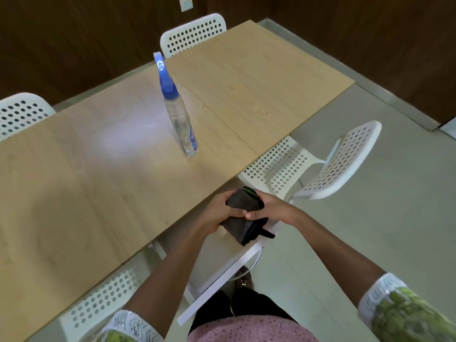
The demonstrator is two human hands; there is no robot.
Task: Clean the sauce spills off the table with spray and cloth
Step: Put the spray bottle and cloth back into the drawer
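A dark grey folded cloth (244, 228) is held in front of me, just past the near edge of the wooden table (98, 193). My left hand (222, 213) grips its left side and my right hand (271, 208) grips its top right, fingertips of both meeting on the cloth. A clear spray bottle (181, 119) with a blue trigger head stands upright on the table, well beyond the hands. The tabletop left of the bottle shows a pale glossy sheen; I see no sauce marks on it.
White perforated chairs stand around the table: one at the right (320, 166), one at the far end (193, 33), one at the far left (19, 112), one below me at the near edge (103, 299). Grey floor (370, 230) lies to the right.
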